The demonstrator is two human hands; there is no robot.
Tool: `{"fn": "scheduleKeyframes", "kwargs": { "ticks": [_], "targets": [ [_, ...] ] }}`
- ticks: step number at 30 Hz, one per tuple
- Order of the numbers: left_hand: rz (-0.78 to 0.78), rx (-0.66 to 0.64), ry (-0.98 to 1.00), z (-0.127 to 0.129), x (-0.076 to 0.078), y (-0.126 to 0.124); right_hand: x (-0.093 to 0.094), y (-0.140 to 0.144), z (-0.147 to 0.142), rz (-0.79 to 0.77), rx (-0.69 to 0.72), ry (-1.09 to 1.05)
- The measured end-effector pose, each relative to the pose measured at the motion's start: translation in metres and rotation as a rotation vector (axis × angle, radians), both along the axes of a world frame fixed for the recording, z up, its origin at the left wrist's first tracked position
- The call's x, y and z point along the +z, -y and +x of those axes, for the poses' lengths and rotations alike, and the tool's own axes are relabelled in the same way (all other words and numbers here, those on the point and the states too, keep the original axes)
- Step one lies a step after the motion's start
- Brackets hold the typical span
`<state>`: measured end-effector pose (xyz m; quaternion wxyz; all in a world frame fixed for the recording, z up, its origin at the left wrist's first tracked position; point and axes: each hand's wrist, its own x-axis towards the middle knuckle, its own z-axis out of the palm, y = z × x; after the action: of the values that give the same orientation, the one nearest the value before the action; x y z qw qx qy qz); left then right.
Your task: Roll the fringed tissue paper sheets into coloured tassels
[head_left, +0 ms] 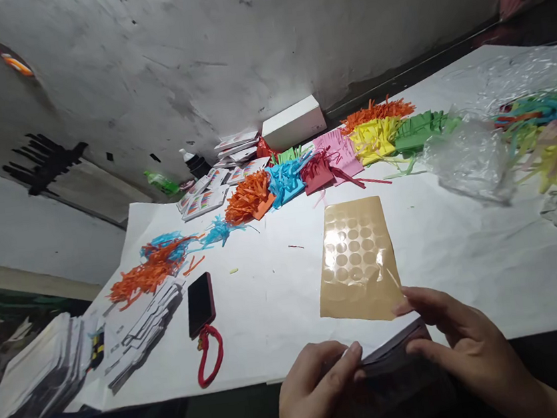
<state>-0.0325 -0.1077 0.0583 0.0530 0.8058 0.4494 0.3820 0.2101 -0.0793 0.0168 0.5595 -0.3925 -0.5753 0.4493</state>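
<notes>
Pinching the left side of a flat packet between thumb and fingers, the left hand is at the near edge of the desk. The packet lies between the two hands, its top at the desk's edge and its lower part dark and hard to make out. The right hand has its thumb and forefinger spread apart, the thumb by the packet's right side and the forefinger at the lower right corner of a tan sheet; whether it grips either one, I cannot tell. The sheet lies on the desk just beyond the packet, with rows of round clear stickers on it. To the left are a phone with a red cord and, farther out, a stack of papers. Beyond the sheet, a row of fringed paper runs across the desk, including an orange bunch, a blue bunch, a pink piece and a yellow piece. A white box stands behind the row, near the wall. Crumpled clear plastic lies on the right, beside a many-coloured heap of paper strips.
</notes>
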Motion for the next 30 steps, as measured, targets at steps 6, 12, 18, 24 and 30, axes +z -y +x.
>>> {"fn": "scheduleKeyframes", "kwargs": {
  "ticks": [6,12,18,24,30],
  "targets": [
    [-0.049,-0.021,0.036,0.003,-0.005,-0.003,-0.007,0.002,0.005,0.041,0.000,-0.046],
    [-0.010,-0.029,0.041,0.006,-0.006,-0.007,0.020,-0.015,0.023,-0.183,0.122,-0.002],
    [0.320,0.082,-0.124,0.035,0.003,-0.004,0.037,-0.028,0.032,-0.307,0.267,0.025],
    [0.323,0.073,-0.028,0.078,0.009,-0.004,0.032,-0.031,0.036,-0.316,0.408,-0.018],
    [0.306,0.035,0.007,0.089,0.005,-0.011,0.026,-0.036,0.044,-0.363,0.474,-0.072]
  ]
}}
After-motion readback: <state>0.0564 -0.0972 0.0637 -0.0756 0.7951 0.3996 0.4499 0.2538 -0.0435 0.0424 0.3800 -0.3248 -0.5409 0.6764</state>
